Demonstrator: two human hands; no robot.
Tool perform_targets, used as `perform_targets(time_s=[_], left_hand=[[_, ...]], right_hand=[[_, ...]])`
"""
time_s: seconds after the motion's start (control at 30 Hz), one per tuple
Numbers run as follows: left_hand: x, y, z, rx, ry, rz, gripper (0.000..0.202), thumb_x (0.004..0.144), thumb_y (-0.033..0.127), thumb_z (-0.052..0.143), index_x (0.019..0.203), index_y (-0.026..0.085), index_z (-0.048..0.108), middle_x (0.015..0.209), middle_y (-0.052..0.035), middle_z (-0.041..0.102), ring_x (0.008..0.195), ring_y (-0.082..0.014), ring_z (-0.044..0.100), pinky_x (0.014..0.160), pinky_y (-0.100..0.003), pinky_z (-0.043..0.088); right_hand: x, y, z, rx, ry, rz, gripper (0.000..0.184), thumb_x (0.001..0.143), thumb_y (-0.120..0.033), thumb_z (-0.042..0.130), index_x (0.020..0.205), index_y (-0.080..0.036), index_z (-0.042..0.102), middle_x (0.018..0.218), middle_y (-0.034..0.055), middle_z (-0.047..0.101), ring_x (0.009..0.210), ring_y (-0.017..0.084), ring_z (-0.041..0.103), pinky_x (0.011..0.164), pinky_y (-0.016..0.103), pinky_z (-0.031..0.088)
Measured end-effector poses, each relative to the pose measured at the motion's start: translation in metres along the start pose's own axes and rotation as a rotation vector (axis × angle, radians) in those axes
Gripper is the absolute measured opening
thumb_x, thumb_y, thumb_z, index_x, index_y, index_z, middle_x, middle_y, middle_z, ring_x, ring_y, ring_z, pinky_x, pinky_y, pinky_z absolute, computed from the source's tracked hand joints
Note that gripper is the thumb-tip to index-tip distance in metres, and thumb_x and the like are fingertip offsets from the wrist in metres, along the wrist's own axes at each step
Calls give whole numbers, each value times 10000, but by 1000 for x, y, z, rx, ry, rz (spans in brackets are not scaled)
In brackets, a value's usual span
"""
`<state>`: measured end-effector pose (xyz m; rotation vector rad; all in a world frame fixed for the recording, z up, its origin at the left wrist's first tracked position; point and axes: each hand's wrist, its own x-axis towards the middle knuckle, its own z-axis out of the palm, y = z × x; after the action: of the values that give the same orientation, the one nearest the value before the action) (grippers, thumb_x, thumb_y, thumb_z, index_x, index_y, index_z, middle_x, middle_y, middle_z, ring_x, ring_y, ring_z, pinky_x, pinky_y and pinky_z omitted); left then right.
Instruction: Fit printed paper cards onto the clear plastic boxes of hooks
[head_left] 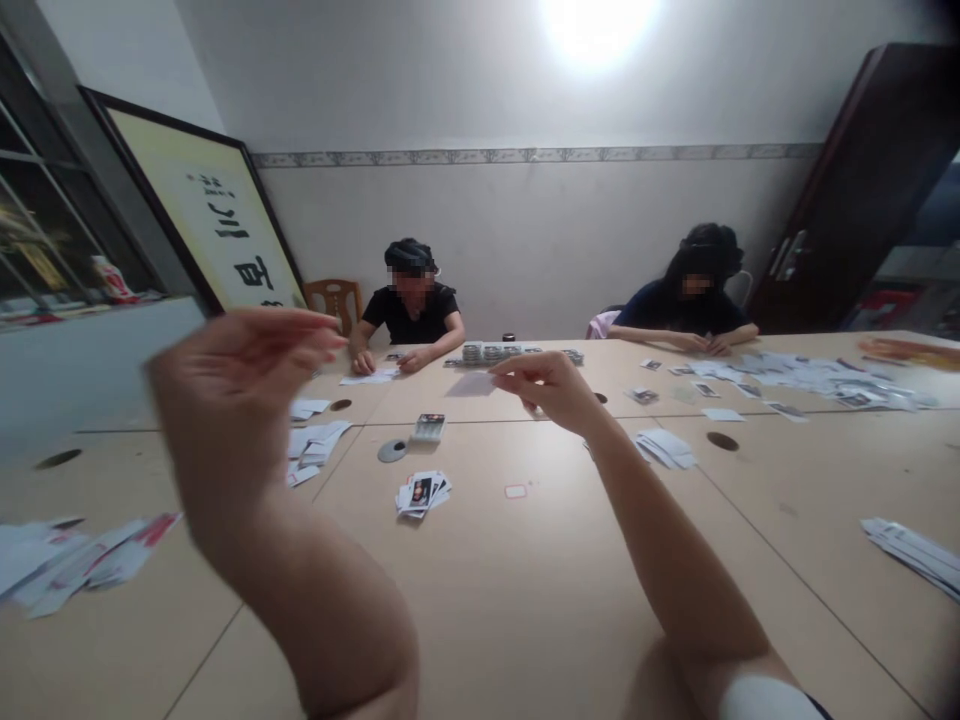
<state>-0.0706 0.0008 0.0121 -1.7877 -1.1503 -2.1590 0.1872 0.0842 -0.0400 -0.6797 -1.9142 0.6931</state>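
My left hand is raised close to the camera, blurred, with fingers curled and fingertips pinched together; nothing shows between them. My right hand is held up over the table, its thumb and fingers pinching a thin clear sleeve or film that stretches to the left. Below the hands, a small fanned pile of photo cards lies on the tan table. A small box of cards and a grey round disc sit just behind the pile.
Two people sit at the far side, one in black, one in dark blue, hands on cards. White card stacks and scattered cards lie about. Wrappers at left. Framed calligraphy leans left; a door stands right.
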Motion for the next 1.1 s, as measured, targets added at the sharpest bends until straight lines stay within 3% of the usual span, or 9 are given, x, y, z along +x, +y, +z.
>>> perform_targets(time_s=[0.07,0.17,0.27,0.43,0.53,0.7,0.8,1.0,1.1], left_hand=[[0,6,19,-24,-243,-41,109,755,243,795,855,206,775,761,10,751,672,-112,692,654,-217,568],[-4,19,43,-39,-621,-30,110,785,334,769,843,242,775,792,6,763,705,-144,717,673,-253,597],[-12,33,56,-29,-784,40,154,816,363,757,927,258,768,925,-1,780,811,-163,726,743,-282,610],[-21,45,61,40,-744,170,263,800,362,794,1038,271,730,1073,-1,762,1018,-202,698,870,-343,591],[-23,48,64,32,-726,194,252,799,305,801,1032,260,718,1064,5,757,1008,-190,695,880,-337,587],[-26,49,76,-21,-663,118,220,845,275,759,1054,222,711,979,-8,765,941,-171,717,873,-318,590],[-27,48,82,-29,-609,102,241,844,284,766,1068,219,706,910,-1,766,888,-163,730,838,-298,590],[-30,49,83,-106,-564,88,256,835,263,776,1078,216,706,870,1,758,851,-149,737,774,-249,607],[-31,51,81,-161,-580,63,268,833,268,787,1084,216,707,872,-2,760,837,-143,743,759,-226,620]], right_hand=[[-9,-20,-10,24,-20,-27,210,892,-354,683,954,-191,800,617,-26,632,514,76,549,486,201,444],[-19,-39,-15,-15,-14,-56,175,913,-311,655,963,-219,796,758,-6,718,585,86,634,565,222,516],[-22,-48,-18,-32,1,-72,140,904,-281,659,945,-219,778,835,0,741,644,100,674,616,241,548],[-22,-48,-22,145,0,-73,138,885,-230,665,978,-210,765,927,10,756,735,107,699,717,266,593],[-22,-47,-23,280,2,-29,133,856,-264,723,971,-200,748,917,12,759,738,114,709,728,270,605],[-25,-48,-21,470,18,25,384,810,-295,808,1125,-242,596,792,-13,764,688,144,729,688,283,595],[-26,-51,-21,538,62,35,413,809,-312,818,1084,-261,514,797,-11,779,704,152,738,700,292,583],[-24,-53,-23,494,54,32,234,721,-277,878,778,-189,670,800,2,757,731,125,707,667,243,536],[-24,-53,-24,453,33,20,159,745,-287,860,757,-184,740,741,0,729,702,115,689,647,236,523]])
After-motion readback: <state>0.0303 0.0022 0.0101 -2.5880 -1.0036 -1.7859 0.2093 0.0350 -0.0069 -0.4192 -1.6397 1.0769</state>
